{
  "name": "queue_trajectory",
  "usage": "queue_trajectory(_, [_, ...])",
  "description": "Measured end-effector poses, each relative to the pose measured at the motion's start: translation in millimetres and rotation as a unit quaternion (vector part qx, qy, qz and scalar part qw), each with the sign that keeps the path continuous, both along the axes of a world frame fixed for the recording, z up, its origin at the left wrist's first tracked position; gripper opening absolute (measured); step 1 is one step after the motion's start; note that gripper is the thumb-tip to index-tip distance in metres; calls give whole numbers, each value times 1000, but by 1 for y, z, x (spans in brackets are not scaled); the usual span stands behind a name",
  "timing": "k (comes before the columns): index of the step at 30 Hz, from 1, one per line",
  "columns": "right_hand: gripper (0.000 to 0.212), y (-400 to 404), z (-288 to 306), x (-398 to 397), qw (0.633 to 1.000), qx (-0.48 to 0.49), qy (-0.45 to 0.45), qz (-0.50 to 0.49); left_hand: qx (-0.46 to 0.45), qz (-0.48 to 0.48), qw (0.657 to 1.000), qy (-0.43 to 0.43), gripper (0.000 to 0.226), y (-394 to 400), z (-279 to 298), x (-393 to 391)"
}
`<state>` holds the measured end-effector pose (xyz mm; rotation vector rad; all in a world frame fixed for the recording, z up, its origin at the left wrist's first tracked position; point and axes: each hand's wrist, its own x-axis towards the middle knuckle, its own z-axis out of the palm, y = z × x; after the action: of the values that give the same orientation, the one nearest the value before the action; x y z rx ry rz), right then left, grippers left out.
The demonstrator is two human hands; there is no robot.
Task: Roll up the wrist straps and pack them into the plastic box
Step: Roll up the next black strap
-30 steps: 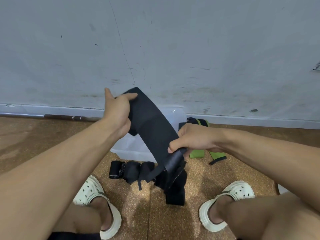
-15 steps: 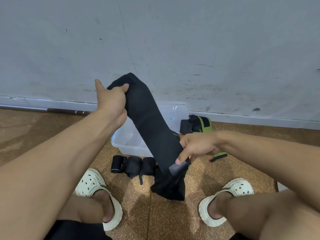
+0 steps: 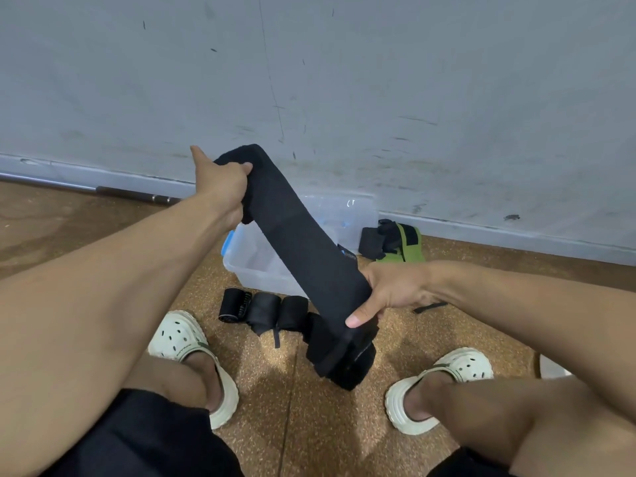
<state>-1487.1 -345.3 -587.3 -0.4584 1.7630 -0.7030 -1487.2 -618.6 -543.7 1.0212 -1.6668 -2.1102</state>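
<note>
The strap (image 3: 303, 249) is pulled straight between 2 hands. The left hand (image 3: 220, 187) grips the high far end. The right hand (image 3: 389, 294) pinches the low near end, so rolling likely starts there. The box (image 3: 261, 266) sits open just behind.

left hand (image 3: 223, 182): raised, fingers curled, gripping | right hand (image 3: 390, 290): lower, pinching, thumb on top

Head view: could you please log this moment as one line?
left hand: holds black strap top | right hand: pinches lower part | plastic box: open | rolled straps: floor
</note>
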Motion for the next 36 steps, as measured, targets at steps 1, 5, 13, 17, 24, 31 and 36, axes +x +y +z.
queue_trajectory(1, [26,0,-1,-1,1000,7,14,-11,2,0,1000,2,102,-1,0,0])
queue_trajectory(5, [24,1,-8,-3,997,9,52,-60,17,-13,1000,22,102,0,2,-3])
queue_trajectory(13, [20,7,-11,-15,996,69,56,17,15,-35,996,77,98,9,15,-2])
queue_trajectory(17, [62,13,0,-28,988,106,101,39,-77,-124,985,95,107,36,24,11])
queue_trajectory(24, [42,18,29,-43,947,-90,124,-284,-147,-267,946,107,114,63,25,31])
queue_trajectory(31, [51,1,53,-34,875,-271,-1,-400,-137,-373,914,80,112,73,29,40])
queue_trajectory(36, [67,-4,61,-30,835,-321,-9,-446,-171,-411,894,44,126,74,22,39])
